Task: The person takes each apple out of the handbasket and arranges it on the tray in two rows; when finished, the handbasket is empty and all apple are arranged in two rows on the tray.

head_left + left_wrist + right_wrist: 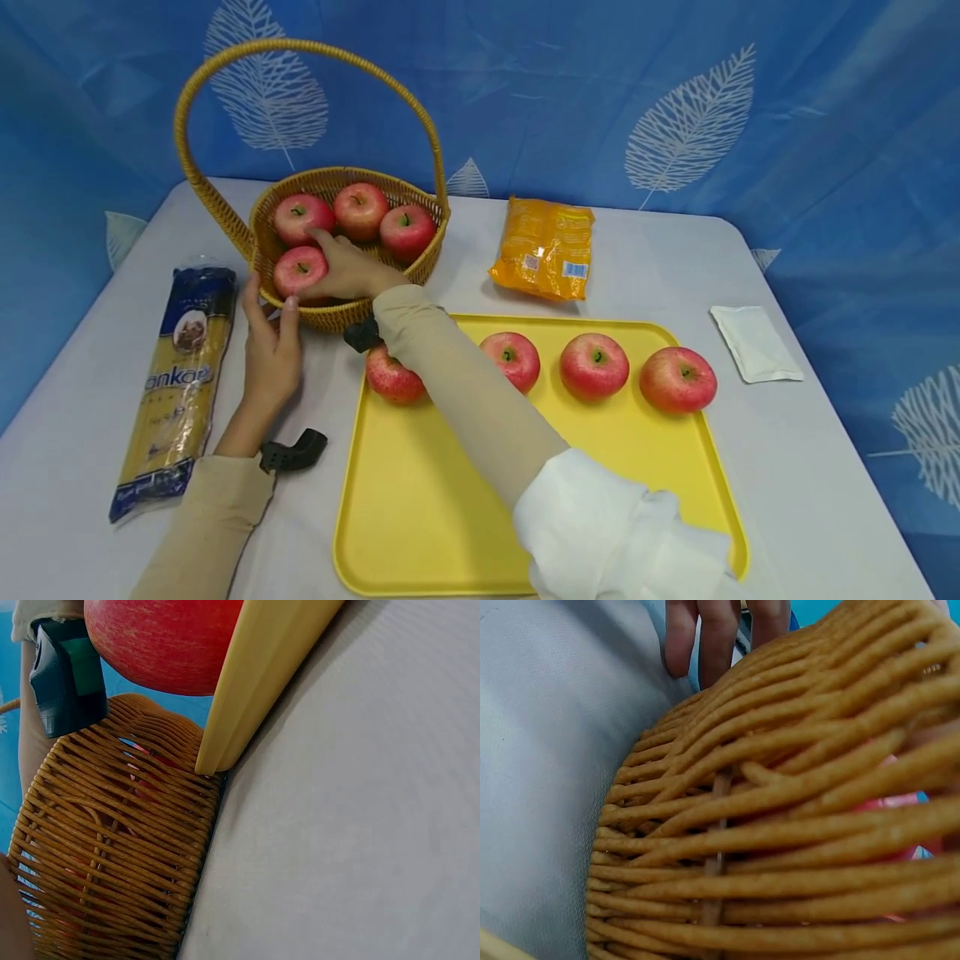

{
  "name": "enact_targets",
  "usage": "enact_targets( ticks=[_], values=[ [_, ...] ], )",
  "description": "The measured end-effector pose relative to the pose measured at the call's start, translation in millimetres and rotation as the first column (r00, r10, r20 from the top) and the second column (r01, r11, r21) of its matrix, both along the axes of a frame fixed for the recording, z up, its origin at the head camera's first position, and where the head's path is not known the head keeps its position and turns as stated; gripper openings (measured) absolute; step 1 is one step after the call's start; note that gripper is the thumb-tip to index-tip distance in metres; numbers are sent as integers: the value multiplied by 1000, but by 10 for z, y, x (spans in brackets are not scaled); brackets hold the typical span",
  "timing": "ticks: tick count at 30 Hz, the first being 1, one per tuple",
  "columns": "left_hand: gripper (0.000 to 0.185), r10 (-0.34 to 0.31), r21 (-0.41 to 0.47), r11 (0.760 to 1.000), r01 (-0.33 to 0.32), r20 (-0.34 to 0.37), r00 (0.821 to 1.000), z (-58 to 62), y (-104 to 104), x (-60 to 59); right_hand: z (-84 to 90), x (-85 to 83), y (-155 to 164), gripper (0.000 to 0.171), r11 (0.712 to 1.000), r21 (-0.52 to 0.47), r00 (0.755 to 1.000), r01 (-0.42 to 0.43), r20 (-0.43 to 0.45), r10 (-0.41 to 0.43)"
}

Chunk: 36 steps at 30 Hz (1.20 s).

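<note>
In the head view my right hand reaches into the wicker basket. Its thumb and fingers hold the front-left red apple. Three other apples lie behind and beside it, one of them the back-left apple. Close to the basket's front-left side is my left hand, its fingers extended and touching the wicker. The right wrist view shows fingers of the left hand along the basket's outer wall. In the left wrist view the woven side fills the lower left.
A yellow tray carries several apples along its far edge, including one apple. Left lies a pasta packet. An orange packet lies behind the tray, a white sachet right. The basket's tall handle arches upward.
</note>
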<state>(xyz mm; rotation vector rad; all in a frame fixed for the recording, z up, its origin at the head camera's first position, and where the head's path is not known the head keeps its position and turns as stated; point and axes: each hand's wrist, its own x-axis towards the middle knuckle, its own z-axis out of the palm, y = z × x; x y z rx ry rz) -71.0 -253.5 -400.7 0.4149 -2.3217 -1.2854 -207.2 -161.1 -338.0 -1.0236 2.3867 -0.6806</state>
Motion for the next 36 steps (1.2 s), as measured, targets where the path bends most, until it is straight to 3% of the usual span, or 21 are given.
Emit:
enact_targets(
  ticks=[10,15,26,31,36],
  values=[
    [58,4,-6,1000,-4,3,1000,13,9,12,3,-21,6,82,991,-89,994,-103,-43,99],
    [58,4,0,1000,-4,6,1000,3,18,17,4,-15,16,70,988,-74,989,-139,-54,135],
    [58,-10,3,1000,10,-10,1000,-2,31,3,-5,-6,46,58,991,-68,993,-115,-46,112],
    [58,-6,0,1000,6,-2,1000,-2,40,19,-17,-8,51,58,988,-123,995,-99,-24,97],
    [58,-2,2,1000,2,4,1000,-20,38,27,-29,-6,60,59,977,-194,994,-85,52,97]
  ],
)
